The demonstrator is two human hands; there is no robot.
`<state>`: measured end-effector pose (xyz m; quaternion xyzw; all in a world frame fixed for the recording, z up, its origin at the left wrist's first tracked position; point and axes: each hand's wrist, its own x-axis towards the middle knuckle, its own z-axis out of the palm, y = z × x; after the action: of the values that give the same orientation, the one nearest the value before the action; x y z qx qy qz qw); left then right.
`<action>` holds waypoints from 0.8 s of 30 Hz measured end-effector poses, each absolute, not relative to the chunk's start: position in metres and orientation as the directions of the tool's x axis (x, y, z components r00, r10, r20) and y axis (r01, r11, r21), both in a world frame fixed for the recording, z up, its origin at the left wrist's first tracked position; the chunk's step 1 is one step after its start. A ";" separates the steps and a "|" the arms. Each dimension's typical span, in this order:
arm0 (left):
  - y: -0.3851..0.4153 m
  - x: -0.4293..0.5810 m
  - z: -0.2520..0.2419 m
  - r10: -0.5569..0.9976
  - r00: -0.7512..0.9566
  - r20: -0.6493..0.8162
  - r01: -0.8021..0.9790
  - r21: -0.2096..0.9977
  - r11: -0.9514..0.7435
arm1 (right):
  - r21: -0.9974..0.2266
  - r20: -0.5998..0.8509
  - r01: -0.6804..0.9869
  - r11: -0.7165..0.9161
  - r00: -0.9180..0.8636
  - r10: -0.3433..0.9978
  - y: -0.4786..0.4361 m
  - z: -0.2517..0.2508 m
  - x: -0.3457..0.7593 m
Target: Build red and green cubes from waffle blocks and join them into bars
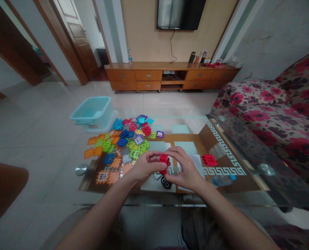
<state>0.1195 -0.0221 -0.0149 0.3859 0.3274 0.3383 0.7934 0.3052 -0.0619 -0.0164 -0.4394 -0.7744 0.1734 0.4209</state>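
The left hand [144, 169] and right hand [185, 169] pinch a seemingly unfinished red piece [164, 163], a red cluster [209, 160] rightward, many loose tiles [122, 142] leftward

Bare-handed worker, seen from a head-worn cam: L hand [146, 165] and R hand [186, 169], both ungloved, each w/ slim fingers and a narrow wrist. Behind the L hand, the L forearm [102, 211] is bare to the pic's bottom edge; behind the R hand, same for the R forearm [227, 211]. Below the R hand, dk. grey cloth [202, 224] (prob. trousers, too dim to be sure) shows soft folds w/ a pale strip [181, 239] along its L edge.
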 end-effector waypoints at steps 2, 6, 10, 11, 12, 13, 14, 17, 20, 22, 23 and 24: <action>-0.023 0.120 -0.014 0.774 0.577 -0.261 -0.282 0.826 0.488 | -0.624 0.510 0.544 0.561 -0.261 0.820 -0.062 -0.017 0.305; -0.023 0.119 -0.013 0.753 0.605 -0.259 -0.283 0.814 0.507 | -0.591 0.546 0.556 0.585 -0.258 0.797 -0.062 -0.018 0.305; -0.021 0.117 -0.015 0.742 0.623 -0.249 -0.289 0.807 0.514 | -0.587 0.569 0.548 0.596 -0.245 0.785 -0.062 -0.018 0.305; -0.021 0.116 -0.016 0.737 0.630 -0.247 -0.284 0.809 0.514 | -0.590 0.568 0.545 0.596 -0.243 0.786 -0.062 -0.018 0.306; -0.020 0.115 -0.017 0.732 0.636 -0.246 -0.277 0.812 0.513 | -0.594 0.565 0.542 0.594 -0.244 0.788 -0.061 -0.018 0.306; -0.020 0.115 -0.018 0.729 0.639 -0.247 -0.268 0.816 0.512 | -0.599 0.562 0.539 0.593 -0.245 0.790 -0.061 -0.018 0.306; -0.020 0.115 -0.018 0.728 0.638 -0.250 -0.261 0.820 0.510 | -0.602 0.558 0.537 0.591 -0.246 0.792 -0.061 -0.018 0.307; -0.020 0.115 -0.018 0.739 0.623 -0.256 -0.254 0.828 0.500 | -0.609 0.549 0.531 0.589 -0.254 0.796 -0.061 -0.018 0.307; -0.021 0.116 -0.016 0.749 0.606 -0.268 -0.245 0.833 0.496 | -0.610 0.539 0.530 0.589 -0.266 0.799 -0.060 -0.018 0.308; -0.021 0.117 -0.015 0.755 0.594 -0.277 -0.225 0.844 0.486 | -0.609 0.529 0.533 0.587 -0.278 0.802 -0.060 -0.018 0.308; -0.021 0.117 -0.015 0.759 0.590 -0.276 -0.216 0.851 0.478 | -0.610 0.523 0.535 0.585 -0.283 0.804 -0.060 -0.018 0.308; -0.021 0.117 -0.016 0.762 0.587 -0.274 -0.213 0.855 0.472 | -0.611 0.517 0.536 0.582 -0.287 0.806 -0.060 -0.018 0.308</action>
<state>0.1172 -0.0213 -0.0158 0.4109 0.3340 0.3083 0.7903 0.3077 -0.0604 -0.0180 -0.4272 -0.7855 0.1621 0.4174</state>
